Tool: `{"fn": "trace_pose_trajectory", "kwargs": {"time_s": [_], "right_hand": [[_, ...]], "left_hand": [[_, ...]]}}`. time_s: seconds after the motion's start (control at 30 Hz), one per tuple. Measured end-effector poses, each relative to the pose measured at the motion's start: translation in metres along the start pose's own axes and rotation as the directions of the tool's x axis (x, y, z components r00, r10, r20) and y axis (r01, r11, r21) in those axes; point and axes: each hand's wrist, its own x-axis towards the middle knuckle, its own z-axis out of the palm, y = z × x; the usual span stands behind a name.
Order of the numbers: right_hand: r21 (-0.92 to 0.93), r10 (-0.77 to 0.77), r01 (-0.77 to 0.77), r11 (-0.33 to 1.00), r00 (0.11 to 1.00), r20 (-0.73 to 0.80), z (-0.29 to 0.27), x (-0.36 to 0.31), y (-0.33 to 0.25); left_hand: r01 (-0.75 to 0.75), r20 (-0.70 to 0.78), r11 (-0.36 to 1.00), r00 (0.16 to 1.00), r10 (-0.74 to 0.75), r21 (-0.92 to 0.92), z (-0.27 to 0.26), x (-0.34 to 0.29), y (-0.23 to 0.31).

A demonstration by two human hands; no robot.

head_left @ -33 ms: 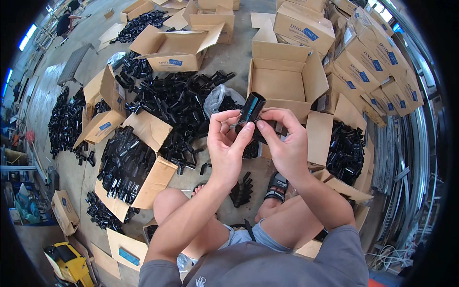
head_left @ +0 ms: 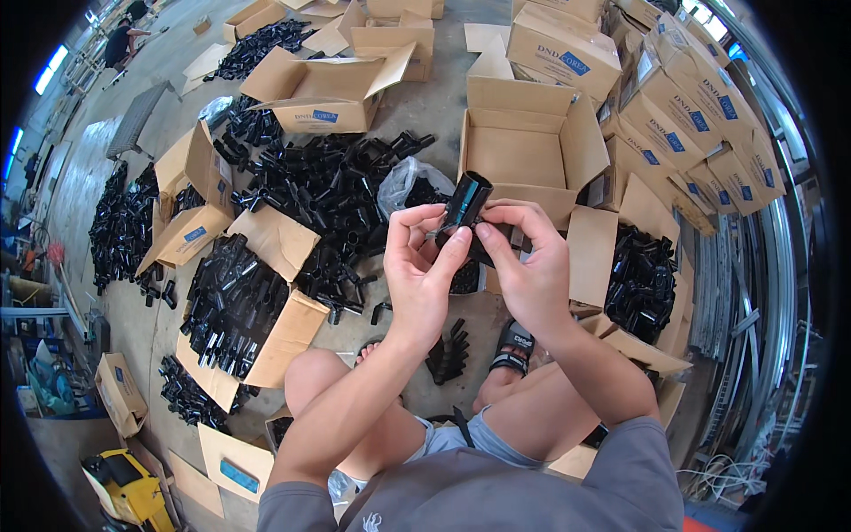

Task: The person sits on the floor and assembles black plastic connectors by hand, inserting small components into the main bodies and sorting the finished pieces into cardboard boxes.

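Between both hands I hold a glossy black tubular pipe fitting (head_left: 467, 197), its open round end tilted up and away from me. My left hand (head_left: 425, 257) is closed on its lower left side, with the thumb pressed near its base. My right hand (head_left: 530, 253) pinches the lower right side with thumb and fingers. The lower part of the fitting is hidden behind my fingers. Something thin and greyish shows by the left fingertips, too small to name. On the floor below my hands lies a small cluster of black fittings (head_left: 449, 353), between my feet.
A large heap of black fittings (head_left: 341, 191) spreads ahead on the left. An open carton (head_left: 517, 146) stands beyond my hands. Filled cartons hold fittings at the left (head_left: 235, 297) and right (head_left: 640, 279). Stacked cartons (head_left: 678, 115) and metal profiles (head_left: 722, 293) line the right side.
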Motion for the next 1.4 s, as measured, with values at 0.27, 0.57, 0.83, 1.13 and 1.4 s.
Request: {"fn": "trace_pose_trajectory", "kwargs": {"time_s": [0.27, 0.57, 0.83, 1.13, 1.4], "right_hand": [[-0.133, -0.050, 0.051, 0.990, 0.999, 0.008, -0.003, 0.001, 0.004], [0.181, 0.211, -0.225, 0.957, 0.973, 0.094, 0.009, -0.006, 0.004], [0.155, 0.101, -0.106, 0.982, 0.994, 0.040, 0.015, -0.003, -0.001], [0.122, 0.059, -0.070, 0.990, 0.994, 0.093, 0.013, -0.004, 0.011], [0.184, 0.091, -0.119, 0.976, 0.984, 0.155, 0.008, -0.004, 0.019]], "left_hand": [[-0.025, 0.016, 0.999, 1.000, 0.025, 0.031, 0.003, -0.001, -0.004], [-0.058, -0.033, 0.995, 0.998, 0.061, 0.086, -0.002, 0.001, -0.005], [-0.081, 0.055, 0.995, 0.995, 0.078, 0.063, -0.008, -0.001, -0.002], [-0.120, 0.043, 0.987, 0.992, 0.116, 0.107, -0.009, 0.000, -0.004], [-0.117, 0.043, 0.985, 0.993, 0.112, 0.129, -0.008, 0.000, -0.001]]}}
